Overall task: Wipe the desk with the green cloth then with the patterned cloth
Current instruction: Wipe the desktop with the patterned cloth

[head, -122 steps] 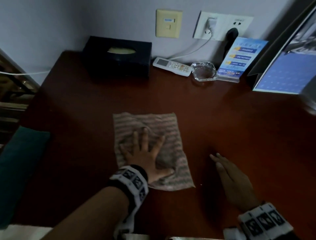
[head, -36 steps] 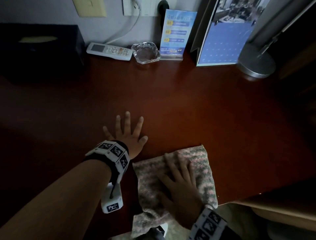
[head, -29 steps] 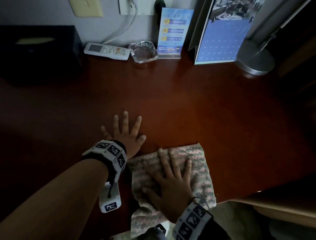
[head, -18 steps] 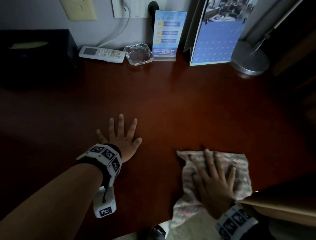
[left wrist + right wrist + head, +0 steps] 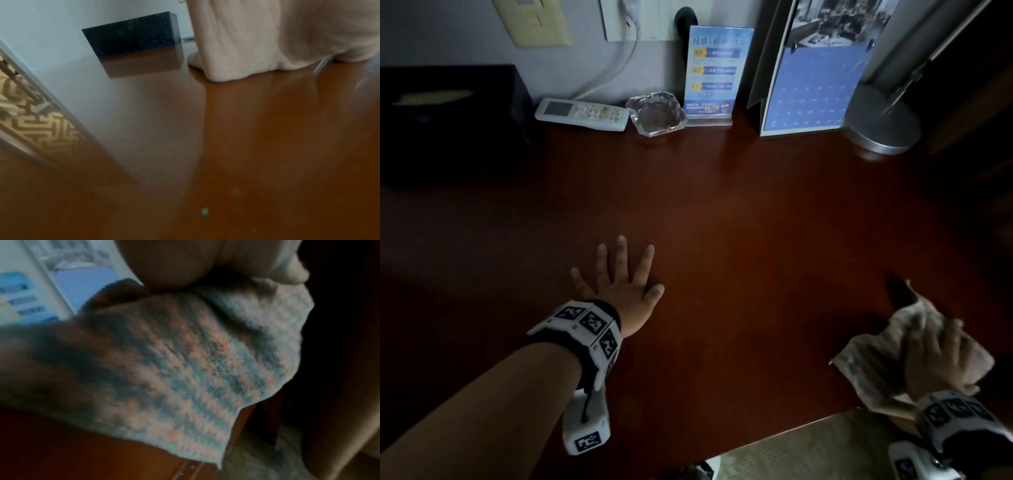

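The patterned cloth point(image 5: 873, 356), striped pink and grey, is bunched up at the front right corner of the dark red desk point(image 5: 722, 205). My right hand point(image 5: 941, 363) lies over it with fingers curled and grips it. One corner of the cloth sticks up. In the right wrist view the patterned cloth point(image 5: 185, 369) hangs under my palm, over the desk's edge. My left hand point(image 5: 619, 284) presses flat on the desk's middle with fingers spread; in the left wrist view its fingers point(image 5: 236, 48) rest on the wood. No green cloth is in view.
Along the back wall stand a black tissue box point(image 5: 448, 113), a white remote point(image 5: 582, 114), a glass ashtray point(image 5: 657, 114), a blue sign card point(image 5: 712, 72), a desk calendar point(image 5: 815, 78) and a metal lamp base point(image 5: 883, 120). The desk's front edge point(image 5: 791, 428) runs at lower right, with carpet below.
My right hand slid the patterned cloth rightward along the front edge, then gathered it from flat into a bunch. My left hand stayed flat in place.
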Action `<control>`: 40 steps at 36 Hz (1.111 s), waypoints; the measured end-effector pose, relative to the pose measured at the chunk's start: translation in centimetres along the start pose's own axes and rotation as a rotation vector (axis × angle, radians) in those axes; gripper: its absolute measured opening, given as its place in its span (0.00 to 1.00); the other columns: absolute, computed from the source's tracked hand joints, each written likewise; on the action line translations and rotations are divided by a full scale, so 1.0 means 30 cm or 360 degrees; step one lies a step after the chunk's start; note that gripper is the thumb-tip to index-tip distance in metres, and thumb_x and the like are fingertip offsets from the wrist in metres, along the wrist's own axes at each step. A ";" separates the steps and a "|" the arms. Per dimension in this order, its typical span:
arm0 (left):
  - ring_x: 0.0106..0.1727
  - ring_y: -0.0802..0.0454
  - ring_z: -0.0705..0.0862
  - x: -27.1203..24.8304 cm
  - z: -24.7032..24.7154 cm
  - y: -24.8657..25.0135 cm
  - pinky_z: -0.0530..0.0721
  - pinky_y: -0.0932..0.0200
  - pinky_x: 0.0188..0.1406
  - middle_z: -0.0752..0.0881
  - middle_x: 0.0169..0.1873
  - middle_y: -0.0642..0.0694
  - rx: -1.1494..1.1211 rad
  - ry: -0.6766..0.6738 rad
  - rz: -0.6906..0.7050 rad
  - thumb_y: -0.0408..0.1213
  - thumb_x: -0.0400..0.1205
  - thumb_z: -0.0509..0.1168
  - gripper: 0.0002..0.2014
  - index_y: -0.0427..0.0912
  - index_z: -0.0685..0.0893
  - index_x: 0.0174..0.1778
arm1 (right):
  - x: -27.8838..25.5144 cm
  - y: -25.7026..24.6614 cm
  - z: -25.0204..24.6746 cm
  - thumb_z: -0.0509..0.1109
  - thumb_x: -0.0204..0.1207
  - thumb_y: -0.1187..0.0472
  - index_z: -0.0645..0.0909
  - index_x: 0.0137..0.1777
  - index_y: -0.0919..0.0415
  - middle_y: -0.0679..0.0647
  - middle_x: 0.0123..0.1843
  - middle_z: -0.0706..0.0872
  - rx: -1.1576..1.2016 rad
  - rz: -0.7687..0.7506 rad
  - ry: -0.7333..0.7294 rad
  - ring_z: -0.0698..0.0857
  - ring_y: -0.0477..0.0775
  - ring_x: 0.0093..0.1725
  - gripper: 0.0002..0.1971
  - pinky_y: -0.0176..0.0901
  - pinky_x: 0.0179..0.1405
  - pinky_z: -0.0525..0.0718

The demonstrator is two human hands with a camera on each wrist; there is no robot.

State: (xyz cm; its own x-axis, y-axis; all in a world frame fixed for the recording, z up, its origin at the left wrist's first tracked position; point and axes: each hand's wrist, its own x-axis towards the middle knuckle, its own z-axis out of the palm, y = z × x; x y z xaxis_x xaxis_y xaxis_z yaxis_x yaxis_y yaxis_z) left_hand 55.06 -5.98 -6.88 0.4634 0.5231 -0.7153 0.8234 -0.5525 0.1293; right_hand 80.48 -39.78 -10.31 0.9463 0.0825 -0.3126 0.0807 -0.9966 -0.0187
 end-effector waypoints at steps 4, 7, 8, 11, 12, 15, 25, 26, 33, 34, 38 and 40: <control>0.77 0.40 0.22 0.005 -0.002 -0.002 0.33 0.25 0.72 0.15 0.72 0.47 0.0010 0.0009 0.0002 0.61 0.84 0.36 0.31 0.63 0.21 0.73 | -0.033 -0.058 -0.039 0.39 0.84 0.49 0.49 0.84 0.45 0.54 0.86 0.43 -0.0029 0.0205 -0.0051 0.38 0.57 0.83 0.27 0.74 0.76 0.36; 0.77 0.40 0.21 0.006 -0.001 -0.004 0.33 0.25 0.72 0.15 0.72 0.48 0.0005 0.0002 0.0003 0.62 0.84 0.35 0.31 0.64 0.20 0.73 | -0.039 -0.103 -0.031 0.42 0.84 0.47 0.39 0.84 0.53 0.58 0.85 0.38 -0.0327 -0.0189 -0.0149 0.29 0.57 0.80 0.31 0.61 0.76 0.24; 0.77 0.40 0.21 0.006 0.000 -0.004 0.33 0.25 0.72 0.15 0.72 0.48 0.0004 0.0001 0.0004 0.62 0.84 0.35 0.31 0.64 0.20 0.73 | -0.047 -0.136 -0.023 0.48 0.85 0.48 0.38 0.84 0.52 0.58 0.85 0.36 -0.0351 -0.0307 -0.0164 0.29 0.59 0.80 0.32 0.60 0.76 0.27; 0.77 0.40 0.21 0.002 -0.002 -0.002 0.33 0.25 0.72 0.14 0.71 0.48 0.0000 -0.0002 0.0006 0.62 0.84 0.36 0.31 0.64 0.20 0.73 | -0.086 -0.268 -0.007 0.47 0.86 0.54 0.38 0.83 0.43 0.54 0.85 0.33 -0.0210 -0.0527 -0.0204 0.33 0.63 0.82 0.30 0.64 0.79 0.38; 0.76 0.40 0.21 0.002 -0.002 0.000 0.32 0.25 0.71 0.14 0.71 0.48 -0.0002 -0.0006 0.0007 0.62 0.84 0.36 0.31 0.64 0.20 0.73 | -0.084 -0.295 0.004 0.44 0.86 0.53 0.37 0.83 0.41 0.52 0.85 0.32 -0.0200 -0.0576 -0.0204 0.33 0.62 0.82 0.28 0.64 0.79 0.38; 0.76 0.40 0.20 0.002 -0.005 0.000 0.32 0.25 0.71 0.13 0.71 0.48 0.0000 -0.0024 0.0004 0.62 0.84 0.36 0.31 0.63 0.19 0.73 | -0.075 -0.377 0.004 0.42 0.87 0.49 0.34 0.82 0.38 0.51 0.84 0.30 -0.0180 -0.0722 -0.0198 0.32 0.60 0.82 0.27 0.61 0.80 0.36; 0.76 0.40 0.21 0.001 -0.007 0.002 0.33 0.25 0.72 0.14 0.71 0.48 0.0006 -0.0018 -0.0002 0.62 0.84 0.35 0.31 0.63 0.20 0.73 | -0.002 -0.444 -0.051 0.41 0.83 0.41 0.50 0.84 0.51 0.62 0.83 0.30 -0.0421 -0.0931 -0.0406 0.34 0.73 0.81 0.31 0.72 0.79 0.49; 0.76 0.40 0.21 0.002 -0.007 0.002 0.33 0.25 0.72 0.14 0.71 0.48 0.0008 -0.0019 -0.0004 0.62 0.84 0.35 0.31 0.63 0.20 0.73 | 0.012 -0.425 -0.062 0.32 0.77 0.33 0.51 0.84 0.53 0.62 0.84 0.34 -0.0432 -0.0966 -0.0459 0.36 0.70 0.82 0.40 0.69 0.79 0.48; 0.76 0.39 0.20 -0.003 -0.011 0.006 0.33 0.25 0.71 0.13 0.71 0.47 0.0010 -0.0044 -0.0013 0.62 0.84 0.35 0.31 0.63 0.19 0.73 | 0.004 -0.358 -0.060 0.44 0.80 0.33 0.24 0.69 0.25 0.42 0.77 0.19 -0.0481 -0.0939 -0.0449 0.26 0.55 0.80 0.30 0.69 0.78 0.35; 0.76 0.39 0.20 -0.004 -0.012 0.006 0.33 0.25 0.71 0.13 0.70 0.47 0.0011 -0.0045 -0.0013 0.61 0.84 0.35 0.31 0.62 0.19 0.73 | 0.015 -0.377 -0.062 0.43 0.79 0.32 0.22 0.68 0.24 0.42 0.78 0.19 -0.0482 -0.0925 -0.0432 0.25 0.55 0.80 0.31 0.70 0.78 0.34; 0.76 0.39 0.21 -0.001 -0.012 0.009 0.33 0.25 0.72 0.14 0.71 0.47 0.0026 -0.0036 -0.0026 0.61 0.84 0.35 0.31 0.62 0.19 0.73 | 0.033 -0.525 -0.064 0.46 0.76 0.28 0.26 0.73 0.27 0.46 0.81 0.23 -0.0451 -0.0784 -0.0383 0.27 0.58 0.81 0.35 0.74 0.76 0.36; 0.76 0.39 0.21 0.001 -0.011 0.008 0.33 0.25 0.72 0.14 0.71 0.47 0.0023 -0.0035 -0.0027 0.62 0.84 0.35 0.31 0.62 0.19 0.73 | 0.004 -0.621 -0.048 0.47 0.76 0.28 0.29 0.77 0.29 0.48 0.82 0.25 -0.0439 -0.0836 -0.0384 0.28 0.60 0.81 0.36 0.76 0.74 0.35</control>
State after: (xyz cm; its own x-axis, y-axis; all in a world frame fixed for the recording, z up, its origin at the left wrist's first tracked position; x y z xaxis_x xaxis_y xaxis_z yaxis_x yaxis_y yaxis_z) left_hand 55.38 -5.89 -6.65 0.4419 0.5180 -0.7324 0.8262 -0.5531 0.1073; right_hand 79.54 -21.21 -8.64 0.6642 0.5232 -0.5339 0.6224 -0.7826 0.0075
